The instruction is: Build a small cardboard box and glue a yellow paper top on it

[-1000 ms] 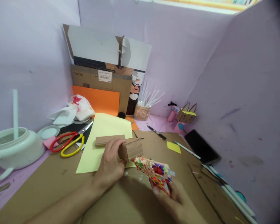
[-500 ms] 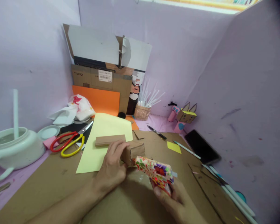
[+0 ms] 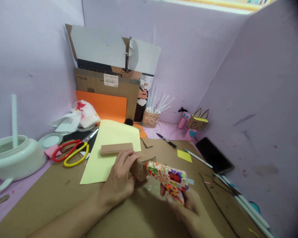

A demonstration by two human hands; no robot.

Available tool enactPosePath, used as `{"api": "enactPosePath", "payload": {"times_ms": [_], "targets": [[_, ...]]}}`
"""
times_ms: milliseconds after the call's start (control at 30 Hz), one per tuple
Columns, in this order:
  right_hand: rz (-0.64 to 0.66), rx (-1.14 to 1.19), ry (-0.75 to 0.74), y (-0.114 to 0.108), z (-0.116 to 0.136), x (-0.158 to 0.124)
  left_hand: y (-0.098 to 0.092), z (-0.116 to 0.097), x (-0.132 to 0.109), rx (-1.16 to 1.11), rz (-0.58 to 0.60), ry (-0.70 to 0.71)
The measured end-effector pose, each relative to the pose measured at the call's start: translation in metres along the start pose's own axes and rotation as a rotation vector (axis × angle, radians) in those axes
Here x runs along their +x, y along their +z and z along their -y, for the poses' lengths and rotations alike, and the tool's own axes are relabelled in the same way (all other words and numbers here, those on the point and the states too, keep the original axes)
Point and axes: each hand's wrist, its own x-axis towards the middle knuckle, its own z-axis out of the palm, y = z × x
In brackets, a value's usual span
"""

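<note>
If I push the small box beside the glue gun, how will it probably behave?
The small box would probably feel light, being cardboard. Its flat sides suggest it would slide rather than roll. The left hand grips it, so tipping seems unlikely.

White pot point(image 3: 31, 162) far L w/ pale stick point(image 3: 14, 122) in it. Scissors point(image 3: 73, 157), red + yellow handles, just R of pot. Orange sheet point(image 3: 106, 105) in front of brown carton point(image 3: 91, 79) at back; crumpled white bag point(image 3: 88, 115) at its L. Brown basket point(image 3: 151, 120) w/ white sticks point(image 3: 162, 103) nr carton. R side: blk pen point(image 3: 166, 140), yellow sq. point(image 3: 184, 156), cat-eared cardbd figure point(image 3: 198, 124), dark phone point(image 3: 215, 155) by wall point(image 3: 250, 82).
</note>
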Motion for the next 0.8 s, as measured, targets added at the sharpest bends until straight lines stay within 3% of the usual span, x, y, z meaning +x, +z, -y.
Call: {"api": "enactPosePath", "payload": {"times_ms": [300, 533, 800], "targets": [[-0.077, -0.053, -0.017, -0.005, 0.005, 0.002, 0.000, 0.006, 0.006, -0.080, -0.033, -0.235], [-0.112, -0.025, 0.019, 0.003, 0.012, -0.001, 0.002, 0.004, 0.001, -0.006, -0.030, -0.080], [-0.081, -0.025, 0.020, 0.003, 0.013, -0.003, 0.000, -0.003, 0.001, 0.063, -0.032, -0.008]]}}
